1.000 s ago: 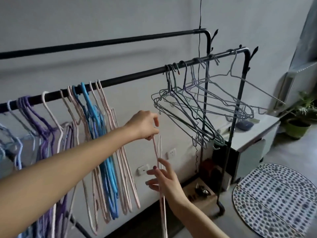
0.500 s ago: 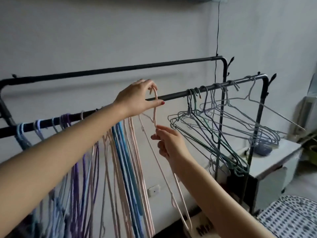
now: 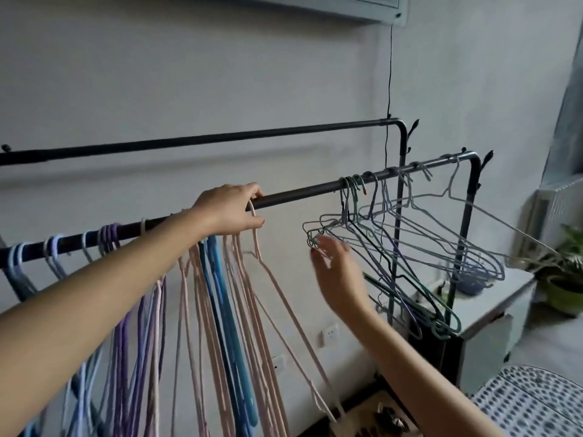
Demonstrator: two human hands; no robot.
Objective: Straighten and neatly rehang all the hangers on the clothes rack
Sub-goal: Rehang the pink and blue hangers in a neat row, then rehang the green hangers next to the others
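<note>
Front rail: a dark bar (image 3: 299, 192) runs from the lower left of the frame up to a bend at the upper right; every hanger in view hangs on it.
Rear rail: a second dark bar (image 3: 220, 140) crosses the frame above and behind the first, bare along its visible length.
Left hand: the left hand (image 3: 228, 209) sits at the middle of the frame on the front rail, fingers curled over the bar, thumb below; it pinches the hook of the pink hanger (image 3: 284, 285) against the rail.
Pink hanger: hooked on the front rail directly under the left hand, its body slanting down toward the lower centre, rightmost of the pink group.
Sorted hangers: pale blue, lilac, pink and blue hangers (image 3: 220, 298) hang close together, left of centre, falling steeply to the bottom edge.
Right hand: the right hand (image 3: 337, 269) is raised right of centre, fingers straight and slightly spread, blurred; fingertips (image 3: 318, 244) lie at the near ends of the tangled hangers; contact cannot be told.
Tangled wire hangers: a cluster (image 3: 410, 244) of grey, green and lilac wire hangers hangs askew at the right end of the front rail, crossing one another.
Surroundings: a white cabinet (image 3: 492, 310) stands behind the rack at right; a potted plant (image 3: 568, 285) at the right edge; a spotted mat (image 3: 536, 405) at lower right.
</note>
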